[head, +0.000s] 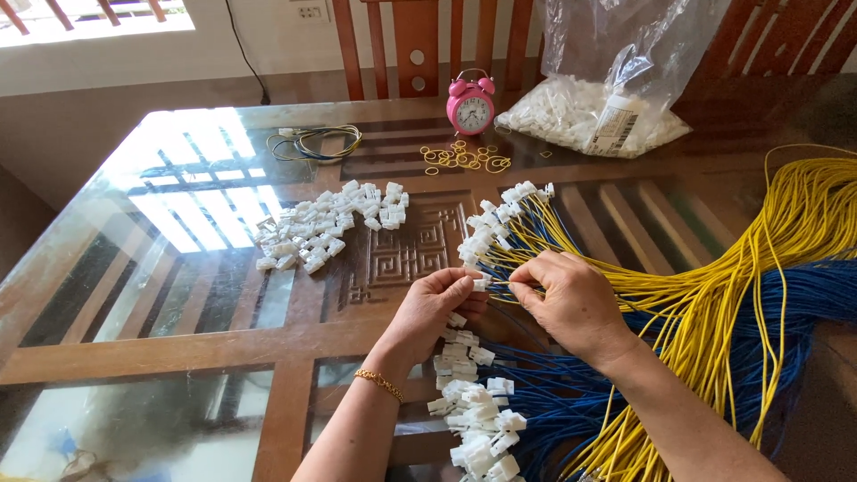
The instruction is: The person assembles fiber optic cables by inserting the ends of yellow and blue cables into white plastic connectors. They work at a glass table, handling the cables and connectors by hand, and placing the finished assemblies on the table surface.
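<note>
We find the left hand (433, 308) with its fingers pinched together on a small white plug (480, 284), held just above the surface (205, 348) near its middle. The right hand (571, 303) meets it from the other side, fingers closed on the end of a yellow wire (502, 284) that touches the plug. We judge the step in hand to be seating that wire end in the plug; the next move would call for a straight, steady push while the plug is kept from turning. Just beyond the hands lies a row of wires already fitted with plugs (500, 228), and a second such row (473, 411) lies below the left wrist. The yellow bundle (786, 232) and blue bundle (803, 295) trail off to the right. A pile of loose plugs (321, 228) sits to the left, well apart from the hands. Further back stand a pink alarm clock (470, 105), scattered rubber bands (464, 158), a small coil of wire (317, 143) and a clear bag of white parts (607, 98). The contact point is partly hidden by the fingertips, so we cannot tell whether the wire is seated. Both forearms and the bundles are cut off at the frame edge.
</note>
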